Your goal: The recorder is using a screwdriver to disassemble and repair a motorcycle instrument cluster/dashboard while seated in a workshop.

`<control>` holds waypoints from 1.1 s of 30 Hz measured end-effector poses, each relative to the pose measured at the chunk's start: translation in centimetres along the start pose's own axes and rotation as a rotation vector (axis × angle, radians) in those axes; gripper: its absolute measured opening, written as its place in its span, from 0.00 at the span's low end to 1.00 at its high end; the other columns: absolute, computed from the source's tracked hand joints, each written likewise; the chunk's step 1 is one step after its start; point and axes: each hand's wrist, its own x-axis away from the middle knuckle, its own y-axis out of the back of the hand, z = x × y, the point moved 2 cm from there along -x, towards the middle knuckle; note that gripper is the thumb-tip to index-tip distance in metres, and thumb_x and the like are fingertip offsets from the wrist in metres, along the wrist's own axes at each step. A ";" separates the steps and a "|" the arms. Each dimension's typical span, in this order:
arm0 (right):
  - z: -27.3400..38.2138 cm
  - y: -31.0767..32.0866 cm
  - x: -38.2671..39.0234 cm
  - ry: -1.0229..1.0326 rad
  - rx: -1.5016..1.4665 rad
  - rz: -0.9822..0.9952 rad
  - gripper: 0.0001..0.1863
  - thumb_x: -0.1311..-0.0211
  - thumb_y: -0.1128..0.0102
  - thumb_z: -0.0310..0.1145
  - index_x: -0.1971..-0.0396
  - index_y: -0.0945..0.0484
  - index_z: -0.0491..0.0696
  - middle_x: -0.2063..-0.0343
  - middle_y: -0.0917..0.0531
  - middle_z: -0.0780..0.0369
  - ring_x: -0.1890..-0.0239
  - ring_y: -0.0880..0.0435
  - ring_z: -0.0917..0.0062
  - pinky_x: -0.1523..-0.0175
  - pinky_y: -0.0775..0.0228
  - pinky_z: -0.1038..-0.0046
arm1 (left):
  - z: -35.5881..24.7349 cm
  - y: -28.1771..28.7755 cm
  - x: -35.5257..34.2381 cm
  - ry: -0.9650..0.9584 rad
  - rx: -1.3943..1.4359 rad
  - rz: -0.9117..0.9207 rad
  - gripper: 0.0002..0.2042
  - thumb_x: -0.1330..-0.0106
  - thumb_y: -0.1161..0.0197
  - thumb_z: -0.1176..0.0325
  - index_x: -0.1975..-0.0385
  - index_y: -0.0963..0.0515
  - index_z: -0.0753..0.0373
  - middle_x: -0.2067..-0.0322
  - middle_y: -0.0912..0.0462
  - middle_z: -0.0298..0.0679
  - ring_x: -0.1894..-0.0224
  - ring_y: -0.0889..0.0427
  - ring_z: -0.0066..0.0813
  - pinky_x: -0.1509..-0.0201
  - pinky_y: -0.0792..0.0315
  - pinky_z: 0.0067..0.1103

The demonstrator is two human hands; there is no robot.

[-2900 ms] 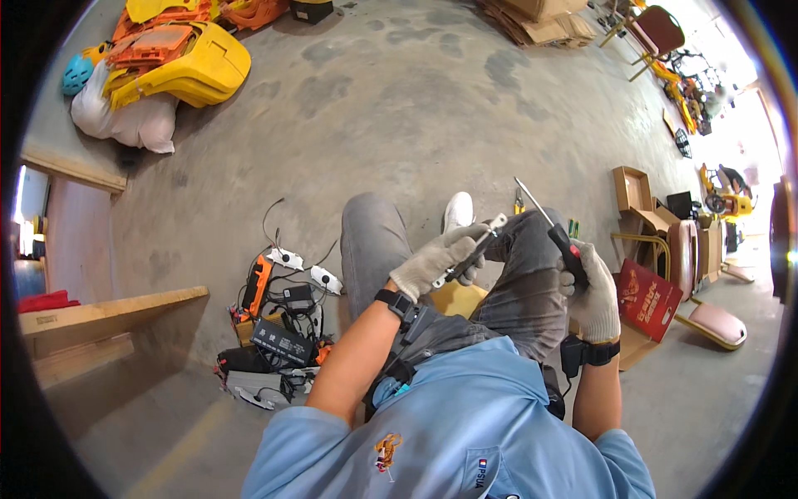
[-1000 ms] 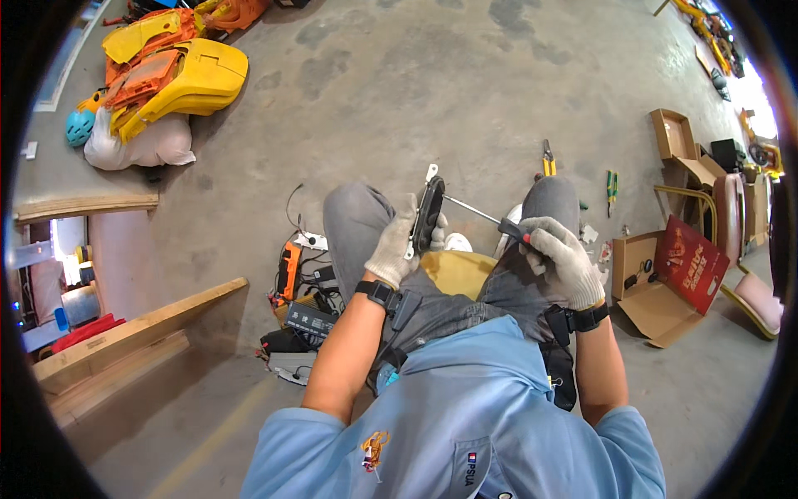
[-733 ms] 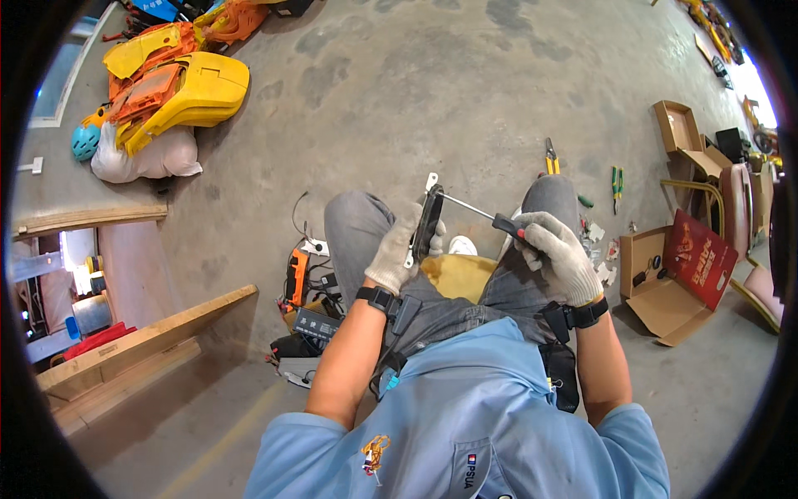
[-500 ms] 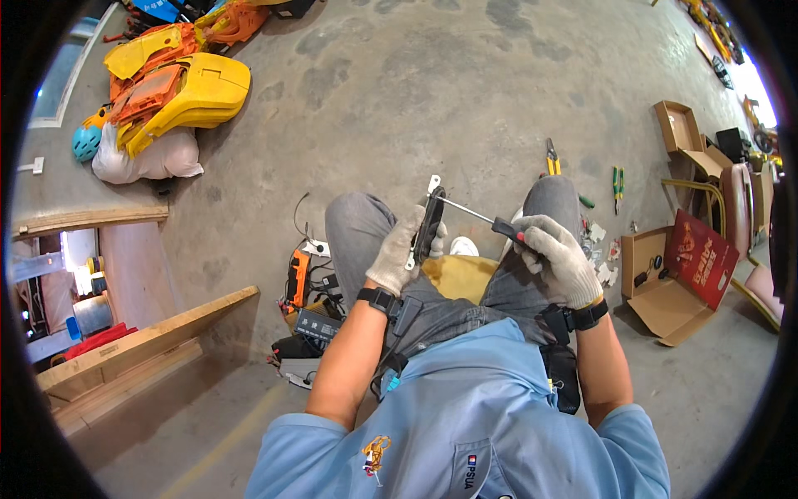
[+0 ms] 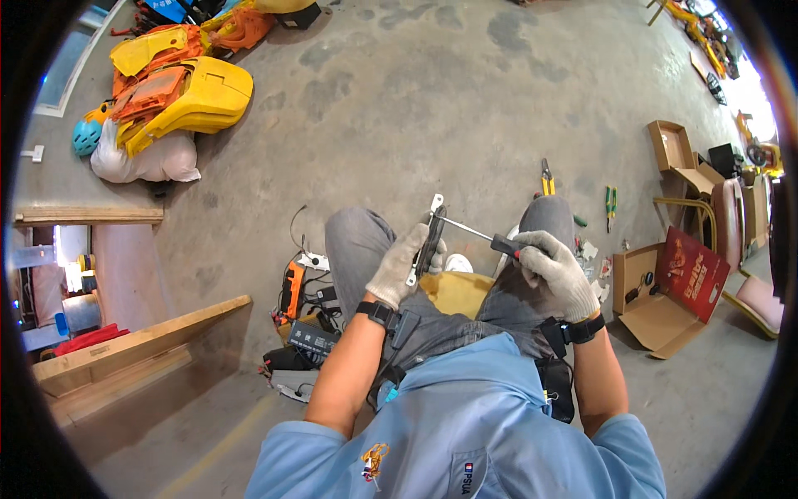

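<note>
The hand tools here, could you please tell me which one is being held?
The black-and-red-handled screwdriver, gripped in the right hand; the yellow-handled tool and the green-handled tool lie on the floor.

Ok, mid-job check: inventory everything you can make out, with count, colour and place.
Screwdriver: one, black and red, centre
Elongated part: one, black with pale metal, centre
Yellow-handled tool: one, floor, right of centre
Green-handled tool: one, farther right
Electrical parts: several, black, orange, white, left
Open cartons: two, brown, one with red lid, right
Chair: at least one, pink, right edge
Panels: several, yellow and orange, upper left
Sack: at least one, white, below panels
Helmet: one, blue, beside sack
Boards: several, tan, left
Legs: two, grey, centre
Left hand: one, pale glove, holding elongated part
Right hand: one, pale glove, holding screwdriver
</note>
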 end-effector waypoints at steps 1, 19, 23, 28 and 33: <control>0.1 -0.1 0.0 -0.036 -0.025 -0.020 0.19 0.27 0.37 0.36 0.45 0.20 0.39 0.68 0.19 0.67 0.72 0.26 0.87 0.67 0.32 0.82 | -0.1 -0.1 0.0 0.010 -0.012 -0.013 0.21 0.20 0.42 0.49 0.41 0.25 0.60 0.59 0.12 0.42 0.69 0.12 0.26 0.65 0.16 0.22; 1.0 -0.1 0.5 -0.181 -0.025 -0.100 0.17 0.22 0.45 0.47 0.59 0.20 0.47 0.71 0.21 0.70 0.78 0.30 0.91 0.77 0.41 0.84 | -0.3 -1.6 0.3 -0.031 -0.467 -0.021 0.39 0.23 0.34 0.57 0.17 0.48 0.52 0.48 0.18 0.40 0.59 0.17 0.23 0.61 0.19 0.18; 1.1 0.0 0.5 -0.188 -0.008 -0.118 0.17 0.23 0.43 0.47 0.57 0.20 0.47 0.71 0.21 0.70 0.79 0.30 0.91 0.77 0.39 0.84 | -0.1 -1.6 0.3 -0.029 -0.514 -0.029 0.37 0.21 0.37 0.60 0.17 0.48 0.52 0.46 0.18 0.40 0.57 0.17 0.23 0.59 0.18 0.20; 1.0 -0.1 0.3 -0.201 -0.018 -0.105 0.17 0.23 0.42 0.48 0.56 0.20 0.47 0.72 0.21 0.70 0.80 0.30 0.91 0.78 0.39 0.84 | 0.1 -1.0 0.0 -0.093 -0.553 -0.077 0.34 0.21 0.38 0.63 0.19 0.44 0.54 0.45 0.18 0.40 0.54 0.17 0.24 0.57 0.18 0.21; 0.4 0.1 -0.4 -0.181 -0.027 -0.104 0.18 0.23 0.42 0.48 0.56 0.20 0.46 0.72 0.21 0.69 0.81 0.30 0.91 0.79 0.40 0.83 | -0.2 -1.8 0.6 -0.049 -0.408 -0.109 0.32 0.21 0.38 0.66 0.20 0.41 0.53 0.45 0.18 0.41 0.55 0.16 0.25 0.57 0.18 0.21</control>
